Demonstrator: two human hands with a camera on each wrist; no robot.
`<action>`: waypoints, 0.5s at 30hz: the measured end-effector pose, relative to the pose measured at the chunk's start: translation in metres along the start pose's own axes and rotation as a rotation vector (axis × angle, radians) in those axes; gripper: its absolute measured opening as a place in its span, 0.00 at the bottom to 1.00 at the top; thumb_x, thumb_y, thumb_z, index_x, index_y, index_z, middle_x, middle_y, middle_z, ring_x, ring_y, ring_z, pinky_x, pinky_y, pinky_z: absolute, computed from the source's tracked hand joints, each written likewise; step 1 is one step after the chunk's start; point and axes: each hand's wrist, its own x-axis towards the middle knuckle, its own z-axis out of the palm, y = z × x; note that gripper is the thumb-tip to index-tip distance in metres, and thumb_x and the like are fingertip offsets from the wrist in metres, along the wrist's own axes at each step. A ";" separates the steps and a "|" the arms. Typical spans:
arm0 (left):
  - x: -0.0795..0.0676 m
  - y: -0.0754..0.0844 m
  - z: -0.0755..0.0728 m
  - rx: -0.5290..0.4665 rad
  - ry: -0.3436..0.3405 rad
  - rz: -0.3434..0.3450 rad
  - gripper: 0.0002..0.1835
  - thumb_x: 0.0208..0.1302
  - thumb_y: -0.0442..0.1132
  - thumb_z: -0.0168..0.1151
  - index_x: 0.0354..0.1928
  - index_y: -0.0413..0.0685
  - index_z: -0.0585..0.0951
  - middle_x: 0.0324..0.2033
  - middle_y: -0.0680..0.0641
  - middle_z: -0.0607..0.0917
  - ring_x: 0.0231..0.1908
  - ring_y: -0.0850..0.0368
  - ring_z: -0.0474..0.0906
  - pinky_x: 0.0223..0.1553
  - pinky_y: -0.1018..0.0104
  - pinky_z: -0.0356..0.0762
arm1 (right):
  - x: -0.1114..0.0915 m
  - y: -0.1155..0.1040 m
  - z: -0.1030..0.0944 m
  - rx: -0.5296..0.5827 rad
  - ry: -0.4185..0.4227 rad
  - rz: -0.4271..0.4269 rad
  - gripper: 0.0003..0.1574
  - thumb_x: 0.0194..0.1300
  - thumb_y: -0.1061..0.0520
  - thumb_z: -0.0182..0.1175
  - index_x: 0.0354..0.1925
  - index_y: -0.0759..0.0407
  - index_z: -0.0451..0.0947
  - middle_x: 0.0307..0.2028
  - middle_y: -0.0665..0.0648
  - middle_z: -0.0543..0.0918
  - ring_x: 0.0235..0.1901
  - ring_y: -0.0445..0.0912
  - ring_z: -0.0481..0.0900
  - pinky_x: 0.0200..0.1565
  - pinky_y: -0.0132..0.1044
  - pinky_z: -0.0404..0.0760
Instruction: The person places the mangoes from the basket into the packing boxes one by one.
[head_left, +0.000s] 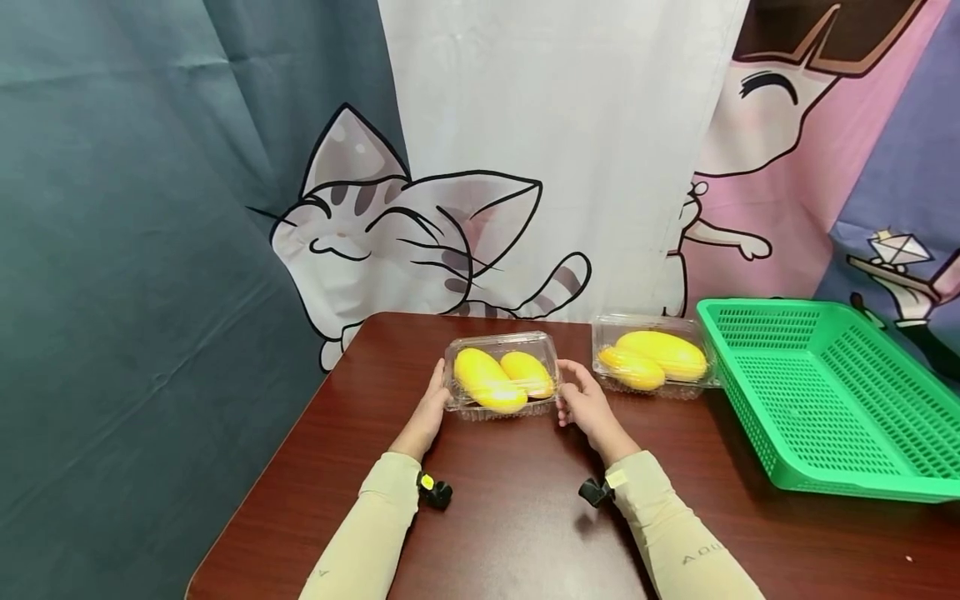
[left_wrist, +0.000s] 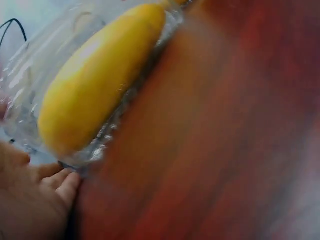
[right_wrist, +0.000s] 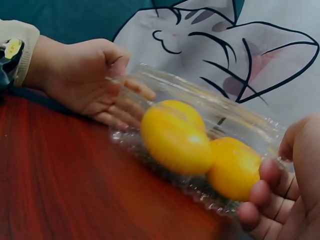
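Note:
A clear plastic clamshell box with two smooth, yellow, mango-like fruits inside is between my hands over the middle of the table, its lid down. My left hand holds its left end; in the right wrist view that hand's thumb is near the top edge, with fingers lower along the side. At the other end, my right hand grips the side, thumb up by the lid and curled fingertips against the lower part. In the left wrist view one fruit shows close up, blurred.
Another clear plastic box with two yellow fruits stands at the back right. Beside it is a green plastic basket with mesh walls. A printed curtain hangs behind the brown table.

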 end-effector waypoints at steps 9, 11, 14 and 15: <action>0.004 -0.009 0.018 0.161 0.432 -0.016 0.11 0.62 0.37 0.51 0.23 0.40 0.74 0.66 0.31 0.73 0.68 0.36 0.68 0.57 0.48 0.75 | 0.006 0.009 0.005 -0.002 0.059 -0.133 0.31 0.73 0.66 0.45 0.72 0.57 0.63 0.20 0.54 0.70 0.17 0.44 0.66 0.21 0.35 0.71; 0.007 -0.013 0.021 0.095 0.441 -0.012 0.14 0.61 0.37 0.52 0.18 0.43 0.72 0.65 0.33 0.75 0.69 0.36 0.67 0.60 0.47 0.72 | 0.006 0.009 0.007 0.019 0.080 -0.144 0.31 0.75 0.65 0.45 0.73 0.58 0.62 0.19 0.53 0.68 0.16 0.44 0.65 0.21 0.36 0.70; 0.010 -0.010 0.027 -0.014 0.442 -0.033 0.14 0.63 0.34 0.51 0.18 0.41 0.73 0.65 0.38 0.77 0.70 0.39 0.65 0.66 0.45 0.64 | 0.006 0.008 0.010 0.066 0.106 -0.143 0.31 0.75 0.65 0.44 0.74 0.58 0.61 0.18 0.51 0.64 0.15 0.44 0.63 0.23 0.36 0.70; 0.011 -0.010 0.029 -0.044 0.444 -0.034 0.14 0.63 0.33 0.50 0.19 0.40 0.73 0.65 0.39 0.77 0.70 0.40 0.65 0.67 0.45 0.63 | 0.007 0.007 0.011 0.085 0.115 -0.140 0.32 0.75 0.65 0.44 0.74 0.58 0.61 0.18 0.50 0.63 0.15 0.43 0.62 0.23 0.36 0.69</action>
